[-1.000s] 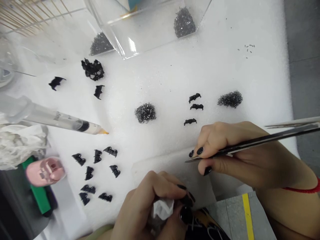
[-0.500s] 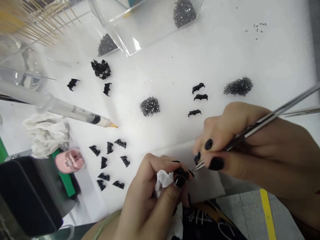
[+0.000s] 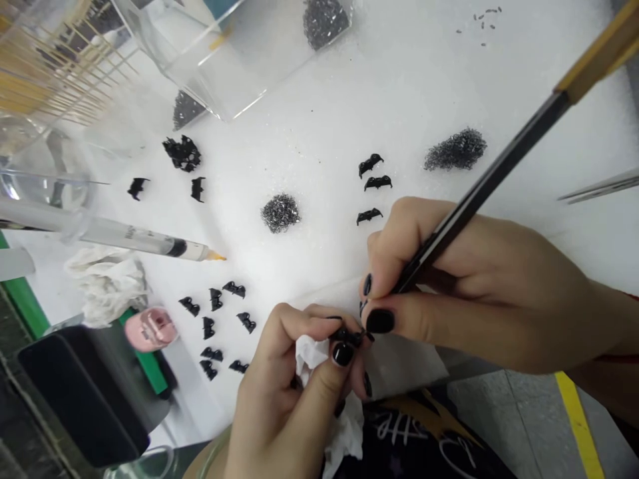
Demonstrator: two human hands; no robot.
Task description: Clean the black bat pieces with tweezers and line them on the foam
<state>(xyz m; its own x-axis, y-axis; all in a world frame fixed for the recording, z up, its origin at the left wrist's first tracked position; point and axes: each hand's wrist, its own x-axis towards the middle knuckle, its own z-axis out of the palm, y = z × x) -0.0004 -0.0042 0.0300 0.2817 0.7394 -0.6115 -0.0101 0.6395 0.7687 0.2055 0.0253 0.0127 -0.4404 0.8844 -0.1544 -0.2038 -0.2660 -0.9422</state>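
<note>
My left hand (image 3: 294, 386) pinches a small black bat-shaped piece (image 3: 349, 336) between its thumb and fingertips. A crumpled white tissue (image 3: 310, 352) is tucked in the same hand. Close on its right, my right hand (image 3: 449, 286) is closed around slim dark tweezers (image 3: 489, 179) with a gold-brown rear end. Their tips are hidden by my fingers, right beside the bat piece. Three similar bat pieces (image 3: 378, 182) lie above my right hand. Several more bat pieces (image 3: 208, 327) lie to the left of my left hand.
Piles of tiny dark beads (image 3: 281, 213) lie on the white mat (image 3: 319, 259). A syringe (image 3: 150, 238) points in from the left. A clear box (image 3: 234, 80) stands at the back. A pink case (image 3: 151, 328), tissue (image 3: 107, 283) and black phone-like slab (image 3: 74, 392) are at left; other tweezers (image 3: 599, 186) lie at right.
My right hand has moved left, closer to the bat piece, and its tweezers have turned steeper. Their tips, seen earlier, are now hidden. The view has shifted slightly.
</note>
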